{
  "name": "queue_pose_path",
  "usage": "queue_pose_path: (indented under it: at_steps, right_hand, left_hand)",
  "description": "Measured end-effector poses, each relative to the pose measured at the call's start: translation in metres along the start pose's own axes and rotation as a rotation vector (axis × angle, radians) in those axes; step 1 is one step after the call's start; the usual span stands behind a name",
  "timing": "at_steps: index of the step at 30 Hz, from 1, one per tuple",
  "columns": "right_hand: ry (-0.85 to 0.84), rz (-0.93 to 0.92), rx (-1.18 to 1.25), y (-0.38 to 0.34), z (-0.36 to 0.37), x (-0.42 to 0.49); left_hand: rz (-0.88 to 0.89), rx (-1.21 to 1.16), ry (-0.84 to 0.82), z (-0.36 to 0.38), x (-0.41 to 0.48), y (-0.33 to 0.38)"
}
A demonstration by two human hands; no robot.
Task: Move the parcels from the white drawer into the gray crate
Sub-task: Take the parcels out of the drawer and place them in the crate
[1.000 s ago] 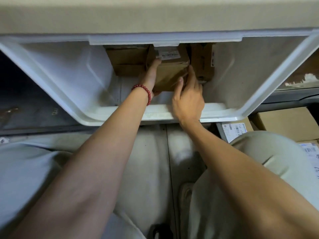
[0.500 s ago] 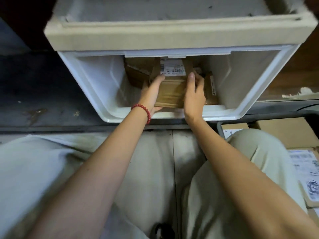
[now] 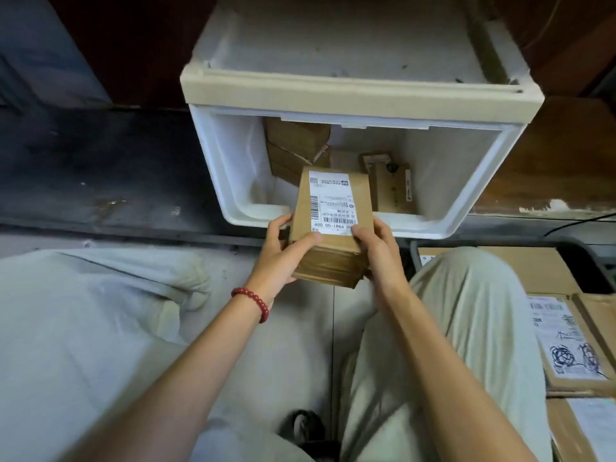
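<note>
Nearest to me, my pale trousers [image 3: 466,345] cover both knees, with a dark shoe [image 3: 303,425] showing on the floor [image 3: 300,345] between them. Both forearms reach forward, and a red bead bracelet [image 3: 253,303] sits on my left wrist.

Further out, my left hand [image 3: 283,258] grips the near left corner of a brown parcel [image 3: 343,261], thumb on top and fingers curled round the side. My right hand [image 3: 380,255] grips the near right corner the same way, its thumb resting on the edge of the white shipping label [image 3: 330,201] with its barcode. The parcel is off the floor, tilted up towards me, its far end over the front lip of the white drawer [image 3: 213,155] as I see it; whether it touches the lip I cannot tell.

Off to my right, beside my right knee, the gray crate [image 3: 590,261] holds flat cardboard boxes [image 3: 533,271], one with a scribbled label [image 3: 566,341].

Beyond my hands the drawer stands pulled open. Inside it, a stack of brown parcels [image 3: 293,145] leans in the back left corner, and a smaller parcel [image 3: 390,191] lies on the drawer's floor near the middle, apart from the stack. Above the drawer sits the cream frame [image 3: 360,91] of the cabinet.
</note>
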State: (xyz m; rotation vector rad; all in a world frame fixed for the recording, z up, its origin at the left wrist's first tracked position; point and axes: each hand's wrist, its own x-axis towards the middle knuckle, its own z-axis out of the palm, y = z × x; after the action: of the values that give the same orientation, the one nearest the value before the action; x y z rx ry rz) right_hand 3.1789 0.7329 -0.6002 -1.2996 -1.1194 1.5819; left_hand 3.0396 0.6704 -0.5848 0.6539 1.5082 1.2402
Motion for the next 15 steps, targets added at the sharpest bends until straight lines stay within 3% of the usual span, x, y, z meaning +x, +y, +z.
queue_pose_path:
  at_steps: [10,15]
  right_hand:
    - [-0.123,0.092,-0.027,0.019,0.008,-0.035]
    - [-0.229,-0.027,-0.096,0.028,0.02,-0.039]
  left_hand:
    - [0.298,0.353,0.039,-0.053,-0.04,-0.018]
    - [0.305,0.353,-0.014,-0.089,-0.043,-0.024]
